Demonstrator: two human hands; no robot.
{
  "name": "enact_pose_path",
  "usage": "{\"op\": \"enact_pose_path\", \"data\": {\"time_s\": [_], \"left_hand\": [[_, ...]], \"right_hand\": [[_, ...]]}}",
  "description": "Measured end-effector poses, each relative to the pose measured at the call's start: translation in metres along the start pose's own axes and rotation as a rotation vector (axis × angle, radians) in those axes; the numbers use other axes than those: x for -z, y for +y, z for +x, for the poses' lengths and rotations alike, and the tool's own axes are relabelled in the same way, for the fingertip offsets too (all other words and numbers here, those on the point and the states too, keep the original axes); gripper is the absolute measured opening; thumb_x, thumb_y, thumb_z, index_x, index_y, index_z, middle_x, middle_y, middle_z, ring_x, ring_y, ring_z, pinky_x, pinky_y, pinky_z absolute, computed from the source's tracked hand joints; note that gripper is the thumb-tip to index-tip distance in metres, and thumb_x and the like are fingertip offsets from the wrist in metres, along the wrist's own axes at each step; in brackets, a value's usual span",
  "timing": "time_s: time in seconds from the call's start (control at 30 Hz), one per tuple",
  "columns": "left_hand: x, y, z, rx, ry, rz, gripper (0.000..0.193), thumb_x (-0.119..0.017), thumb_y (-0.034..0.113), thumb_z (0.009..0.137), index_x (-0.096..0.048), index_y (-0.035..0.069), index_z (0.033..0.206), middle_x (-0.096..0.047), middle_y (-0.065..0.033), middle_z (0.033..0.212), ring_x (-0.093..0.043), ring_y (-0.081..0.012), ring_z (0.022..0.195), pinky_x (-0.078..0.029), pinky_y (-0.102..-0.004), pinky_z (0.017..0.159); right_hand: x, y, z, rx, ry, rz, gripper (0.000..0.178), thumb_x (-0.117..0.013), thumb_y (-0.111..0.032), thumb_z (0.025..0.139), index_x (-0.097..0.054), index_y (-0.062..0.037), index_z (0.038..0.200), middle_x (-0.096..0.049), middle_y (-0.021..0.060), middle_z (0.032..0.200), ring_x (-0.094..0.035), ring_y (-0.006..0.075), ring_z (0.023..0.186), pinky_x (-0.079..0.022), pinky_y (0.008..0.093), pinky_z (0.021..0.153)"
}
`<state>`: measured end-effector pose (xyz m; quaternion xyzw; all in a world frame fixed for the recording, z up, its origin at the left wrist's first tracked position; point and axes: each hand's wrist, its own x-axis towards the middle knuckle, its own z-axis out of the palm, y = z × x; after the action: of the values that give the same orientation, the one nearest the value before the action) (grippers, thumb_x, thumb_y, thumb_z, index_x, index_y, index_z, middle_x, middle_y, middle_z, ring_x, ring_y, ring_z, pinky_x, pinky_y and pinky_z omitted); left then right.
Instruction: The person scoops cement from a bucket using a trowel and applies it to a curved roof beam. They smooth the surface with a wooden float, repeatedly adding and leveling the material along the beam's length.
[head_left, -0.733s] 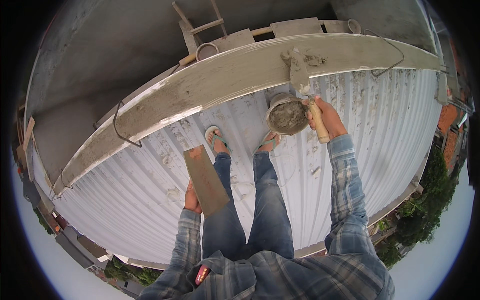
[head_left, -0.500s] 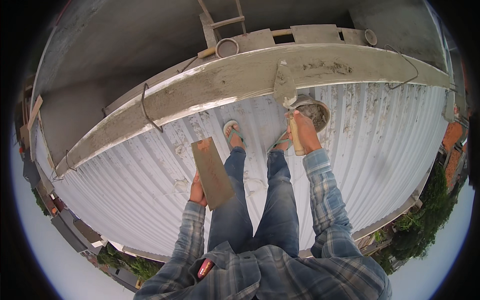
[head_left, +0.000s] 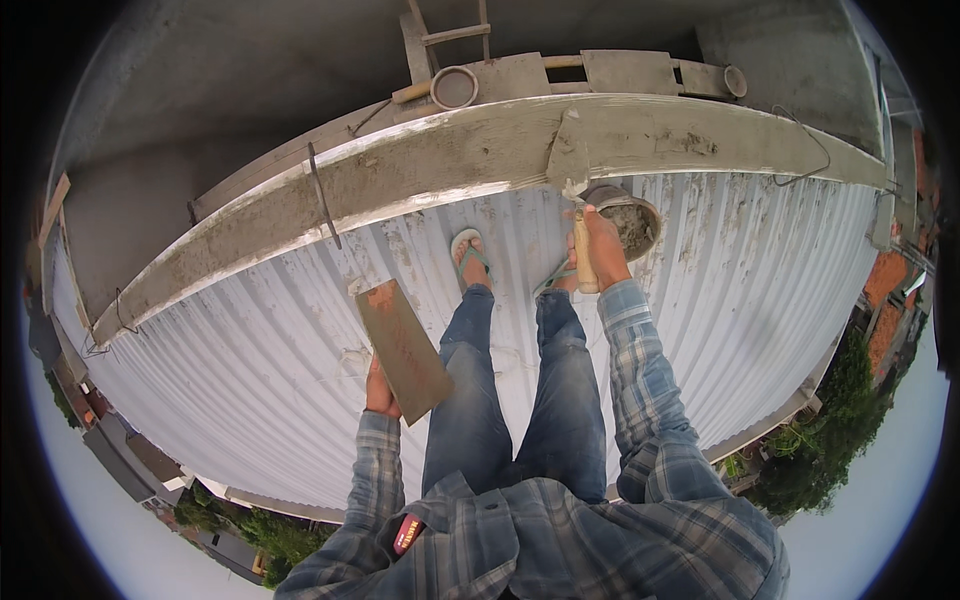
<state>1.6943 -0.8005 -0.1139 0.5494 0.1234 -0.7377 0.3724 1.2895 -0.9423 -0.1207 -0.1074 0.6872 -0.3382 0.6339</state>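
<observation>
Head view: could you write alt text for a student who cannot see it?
The right hand holds a trowel up to a mortar-smeared ledge, near a bucket of mortar; the left hand holds a rectangular board. Feet in flip-flops stand on corrugated sheeting.

1. The board hides most of my left hand's fingers.
2. My right hand covers part of the bucket's near side.
3. That hand and the trowel handle partly hide my right foot.
4. The upper edge crops the wooden frame; the lower, my shirt.
5. Distant rooftops are too small for me to make out.
</observation>
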Motion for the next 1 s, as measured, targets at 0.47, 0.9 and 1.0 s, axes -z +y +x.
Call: {"op": "enact_pose_path", "data": {"time_s": [0.47, 0.9, 1.0], "left_hand": [[-0.014, 0.008, 0.011, 0.063, -0.007, 0.099, 0.043, -0.043, 0.034, 0.1, -0.048, 0.005, 0.131, -0.059, -0.0129, 0.121, -0.06, -0.0295, 0.109, -0.053, -0.044, 0.091], [-0.088, -0.012, 0.009, 0.027, 0.05, 0.177, 0.044, -0.043, 0.036, 0.101, -0.048, 0.006, 0.132, -0.059, -0.0118, 0.124, -0.06, -0.0302, 0.109, -0.051, -0.0441, 0.093], [-0.109, -0.031, 0.011, 0.063, 0.055, 0.184, 0.043, -0.043, 0.035, 0.101, -0.049, 0.006, 0.131, -0.059, -0.0116, 0.123, -0.06, -0.0299, 0.108, -0.052, -0.0436, 0.093]], "right_hand": [[0.163, -0.046, 0.019, 0.262, 0.505, -1.149, 0.048, -0.034, -0.049, 0.099, -0.06, -0.0096, 0.109, -0.067, 0.0238, 0.1, -0.061, 0.0443, 0.098, -0.047, 0.0536, 0.087], [0.363, -0.097, 0.076, 0.226, 0.642, -1.156, 0.055, -0.034, -0.056, 0.096, -0.063, -0.0141, 0.116, -0.066, 0.0217, 0.11, -0.059, 0.043, 0.105, -0.045, 0.052, 0.091], [0.412, -0.104, 0.083, 0.359, 0.695, -1.145, 0.057, -0.039, -0.056, 0.095, -0.065, -0.0083, 0.11, -0.068, 0.0209, 0.096, -0.066, 0.039, 0.087, -0.049, 0.0471, 0.079]]}}
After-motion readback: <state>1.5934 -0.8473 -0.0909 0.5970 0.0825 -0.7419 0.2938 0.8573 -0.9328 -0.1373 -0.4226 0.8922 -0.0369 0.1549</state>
